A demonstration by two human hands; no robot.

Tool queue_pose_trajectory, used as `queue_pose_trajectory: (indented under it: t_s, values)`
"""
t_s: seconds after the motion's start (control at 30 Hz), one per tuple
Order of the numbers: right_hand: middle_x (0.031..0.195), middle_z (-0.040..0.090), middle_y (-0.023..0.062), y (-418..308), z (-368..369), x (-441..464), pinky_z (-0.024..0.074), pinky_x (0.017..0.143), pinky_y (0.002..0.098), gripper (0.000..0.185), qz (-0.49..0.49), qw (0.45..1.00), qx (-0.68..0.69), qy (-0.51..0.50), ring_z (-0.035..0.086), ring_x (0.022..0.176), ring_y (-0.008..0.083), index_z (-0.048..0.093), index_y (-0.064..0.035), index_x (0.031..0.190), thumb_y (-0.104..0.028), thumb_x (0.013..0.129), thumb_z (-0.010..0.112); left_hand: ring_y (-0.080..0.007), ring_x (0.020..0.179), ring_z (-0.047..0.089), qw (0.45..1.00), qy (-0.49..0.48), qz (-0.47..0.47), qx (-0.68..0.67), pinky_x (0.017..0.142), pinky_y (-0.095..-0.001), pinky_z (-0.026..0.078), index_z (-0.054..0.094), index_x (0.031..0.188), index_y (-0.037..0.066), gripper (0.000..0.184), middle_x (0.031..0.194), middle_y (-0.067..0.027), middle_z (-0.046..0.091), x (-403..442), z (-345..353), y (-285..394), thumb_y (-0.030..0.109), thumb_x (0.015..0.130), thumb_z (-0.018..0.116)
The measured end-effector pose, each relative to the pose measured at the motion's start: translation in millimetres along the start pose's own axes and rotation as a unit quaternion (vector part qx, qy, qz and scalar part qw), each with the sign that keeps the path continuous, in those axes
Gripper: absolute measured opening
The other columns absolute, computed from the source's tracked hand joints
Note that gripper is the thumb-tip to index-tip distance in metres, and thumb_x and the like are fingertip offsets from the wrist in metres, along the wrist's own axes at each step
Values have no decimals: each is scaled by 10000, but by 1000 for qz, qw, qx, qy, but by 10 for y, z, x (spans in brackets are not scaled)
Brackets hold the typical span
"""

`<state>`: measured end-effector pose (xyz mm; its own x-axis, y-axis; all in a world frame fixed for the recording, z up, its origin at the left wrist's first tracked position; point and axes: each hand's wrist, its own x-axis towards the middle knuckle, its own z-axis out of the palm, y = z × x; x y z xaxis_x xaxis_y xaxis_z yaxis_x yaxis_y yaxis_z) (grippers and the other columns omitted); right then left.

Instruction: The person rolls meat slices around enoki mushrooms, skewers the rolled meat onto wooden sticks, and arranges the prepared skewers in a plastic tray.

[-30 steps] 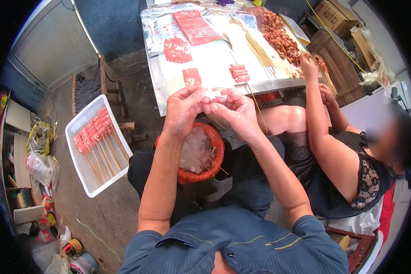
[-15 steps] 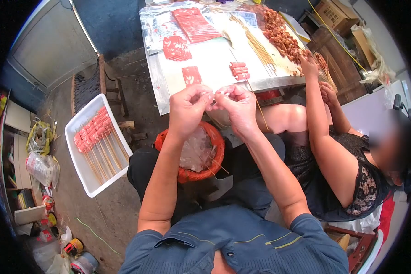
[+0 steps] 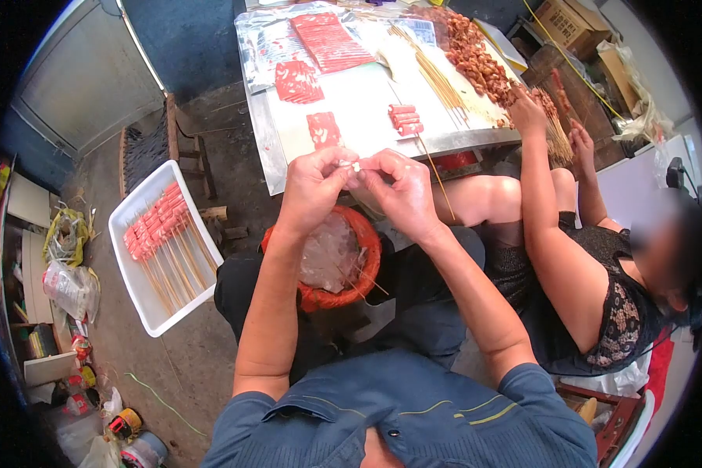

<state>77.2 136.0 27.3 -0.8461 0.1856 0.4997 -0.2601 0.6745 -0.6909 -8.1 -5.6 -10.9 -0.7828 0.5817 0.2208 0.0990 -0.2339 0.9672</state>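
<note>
Metal-edged tbl (image 3: 476, 140) is pretty loaded tbh: sliced red meat (image 3: 331, 43) laid on silvery wrap (image 3: 267, 51) at back, 2 smaller meat batches (image 3: 324, 130) set nearer, 1 rolled-meat skewer (image 3: 405, 119) parked w/ stick past edge, bare sticks (image 3: 437, 78) bunched, reddish-brown chunks (image 3: 477, 66) heaped on R side.

Ahead of your left hand (image 3: 316, 187) and right hand (image 3: 404, 193), the white board (image 3: 357, 105) offers an open lane between the meat slices (image 3: 322, 131) on the left and the loaded skewer (image 3: 405, 120) on the right; its stick juts past the table's (image 3: 262, 136) near edge, just beside your right hand; farther right, bamboo sticks (image 3: 438, 76), then a co-worker's forearm (image 3: 536, 171), bar your way; nearer, the orange-lined bin (image 3: 375, 261) stands below your wrists; left, you have room above the floor (image 3: 236, 160) between table and tray (image 3: 127, 253).
</note>
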Motion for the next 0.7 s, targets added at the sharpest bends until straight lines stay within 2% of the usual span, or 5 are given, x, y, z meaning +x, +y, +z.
queue_pose_trajectory:
  t_s: [0.2,0.33,0.4,0.43,0.7]
  values:
    - [801,674,117,-45,-55,77,536,633,317,28,-32,998,-40,-41,681,724,218,677,-16,825,8,822,691,-112,793,656,997,-42,-25,-54,719,-259,537,658,1075,-49,193,894,-65,695,9,-68,43,-37,895,586]
    - [813,687,102,26,-22,105,545,658,305,31,-76,997,7,-13,688,751,214,681,-21,828,9,829,687,-148,805,668,994,-58,-53,-71,756,-279,550,650,1092,-46,190,921,-95,698,-47,-109,128,-32,908,604]
    - [826,698,89,128,-26,109,553,682,299,26,40,986,136,-93,696,768,215,685,-23,822,-1,830,696,-150,800,670,994,-60,-60,-69,751,-281,552,649,1088,-48,186,912,-99,699,-54,-103,190,-25,907,613]
    - [826,698,89,96,-34,117,553,682,299,26,40,986,136,-92,696,768,215,685,-23,822,-1,830,696,-152,794,671,994,-62,-65,-67,745,-283,554,648,1083,-51,182,903,-102,700,-61,-105,206,-17,906,622]
    - [763,656,141,60,77,264,511,609,364,63,-89,994,-20,-65,658,680,290,646,6,759,-29,806,667,-138,775,666,1000,0,-14,-17,715,-265,545,657,1036,-56,148,848,-90,702,6,-177,123,11,906,635]
